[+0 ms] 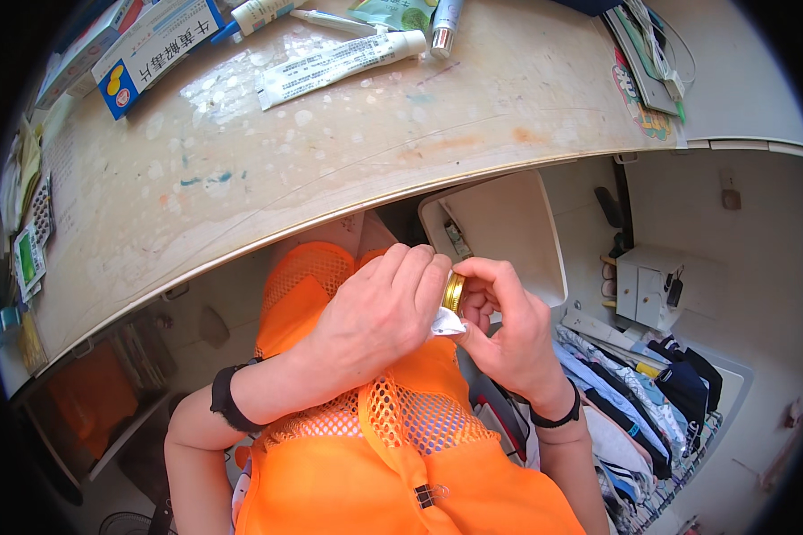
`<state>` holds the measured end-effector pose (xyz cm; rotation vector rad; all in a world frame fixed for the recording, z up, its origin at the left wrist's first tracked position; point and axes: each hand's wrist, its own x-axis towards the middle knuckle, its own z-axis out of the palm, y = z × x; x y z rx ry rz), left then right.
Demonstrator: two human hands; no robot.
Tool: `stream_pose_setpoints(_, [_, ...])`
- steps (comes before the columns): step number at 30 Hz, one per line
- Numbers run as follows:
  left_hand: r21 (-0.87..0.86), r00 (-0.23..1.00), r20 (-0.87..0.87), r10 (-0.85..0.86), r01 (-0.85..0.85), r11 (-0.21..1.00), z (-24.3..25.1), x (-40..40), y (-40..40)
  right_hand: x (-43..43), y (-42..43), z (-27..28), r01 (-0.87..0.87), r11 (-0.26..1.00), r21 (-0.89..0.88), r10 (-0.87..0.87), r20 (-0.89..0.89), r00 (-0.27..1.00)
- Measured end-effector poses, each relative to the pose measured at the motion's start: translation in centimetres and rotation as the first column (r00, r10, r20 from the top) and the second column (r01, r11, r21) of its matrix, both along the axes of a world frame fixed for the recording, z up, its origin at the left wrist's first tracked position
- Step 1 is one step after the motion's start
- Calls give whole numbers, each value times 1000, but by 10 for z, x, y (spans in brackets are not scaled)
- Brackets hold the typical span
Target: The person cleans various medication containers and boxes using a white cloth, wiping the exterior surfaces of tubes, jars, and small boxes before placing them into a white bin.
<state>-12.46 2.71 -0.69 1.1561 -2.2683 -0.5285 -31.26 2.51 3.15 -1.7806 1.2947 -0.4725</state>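
Note:
In front of my orange mesh vest [401, 461], both hands meet around a small round gold metal lid or tin [454, 293] with a ridged rim. My right hand [512, 328] grips its edge, index finger at the top and thumb below. My left hand [385, 294] is pressed against its other side, back of the hand towards me. A folded white tissue or cloth [448, 323] pokes out under the left hand, beside the right thumb. The left fingertips and most of the round piece's face are hidden. Each wrist wears a black band.
Ahead lies a worn desk [241, 167] with a white tube [341, 63], medicine boxes [164, 50] and a silver-capped tube [445, 30]. Under its edge stands an open white bin [508, 227]. Clothes hang on a rack [642, 414] at right, near a small white cabinet [649, 287].

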Motion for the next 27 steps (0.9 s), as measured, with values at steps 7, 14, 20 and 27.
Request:
stream_pose_setpoints(7, [479, 951, -172, -256, 308, 822, 3, 23, -17, -13, -8, -21, -402, 771, -493, 399, -118, 909])
stream_pose_setpoints(14, [700, 779, -627, -29, 579, 419, -16, 17, -32, -19, 0, -25, -87, 951, -297, 174, 281, 944])
stream_pose_setpoints(20, [703, 711, -679, 185, 556, 444, -41, -7, -29, -35, 19, -48, 106, 993, 56, -118, 610, 784])
stream_pose_setpoints(27, [617, 688, -660, 301, 268, 740, -31, -56, -33, -46, 29, -86, -70, 721, 690, -663, 716, 219])
